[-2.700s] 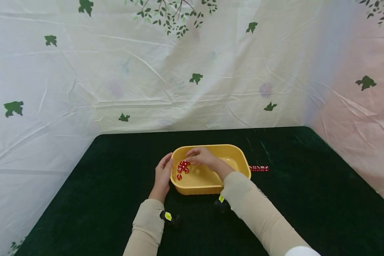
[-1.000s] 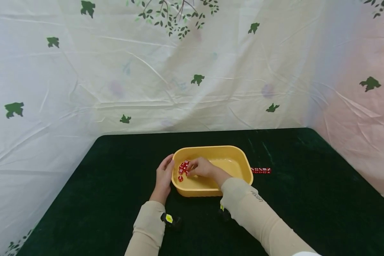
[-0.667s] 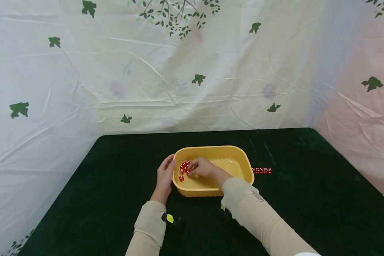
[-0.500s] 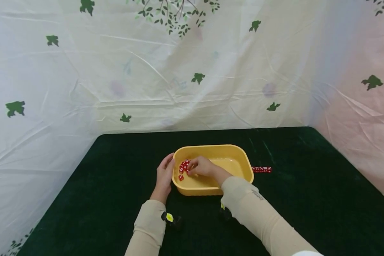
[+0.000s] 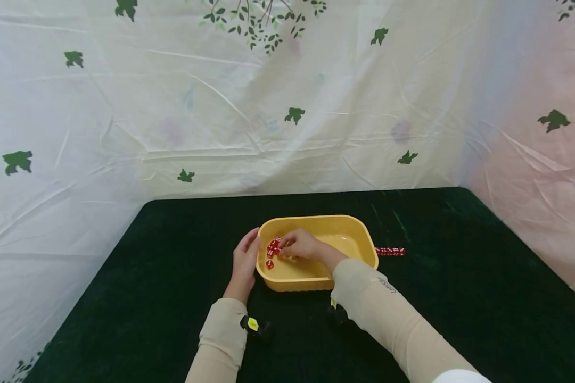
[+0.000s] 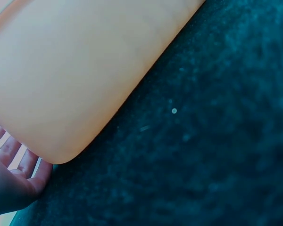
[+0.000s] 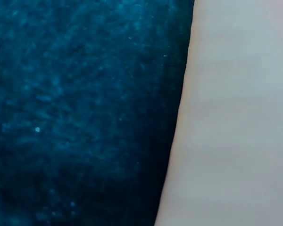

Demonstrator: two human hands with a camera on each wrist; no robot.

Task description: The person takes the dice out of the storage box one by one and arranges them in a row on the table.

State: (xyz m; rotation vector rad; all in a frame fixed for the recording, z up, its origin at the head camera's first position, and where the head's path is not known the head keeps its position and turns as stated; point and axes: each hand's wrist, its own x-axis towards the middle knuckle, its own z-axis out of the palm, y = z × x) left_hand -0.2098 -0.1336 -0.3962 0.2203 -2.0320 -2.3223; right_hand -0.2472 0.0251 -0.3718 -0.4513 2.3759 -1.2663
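Picking red dice out of the yellow tub

Right hand (image 5: 303, 246) is inside the yellow tub (image 5: 345, 226), fingers curled at the red dice pile (image 5: 272, 250); whether a die is pinched I cannot tell. Left hand (image 5: 245, 259) rests flat, fingers straight, against the tub's outer wall. Row of dice (image 5: 389, 251) lies on the worktop (image 5: 460, 298), right of both hands. Next, probably: lift one die clear.

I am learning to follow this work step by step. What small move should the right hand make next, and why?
Probably lift the right hand a little, out of the yellow plastic tub, carrying one die. Its fingers are curled at the pile of small red dice, a row of red dice lies on the dark green cloth, and the left hand steadies the tub.
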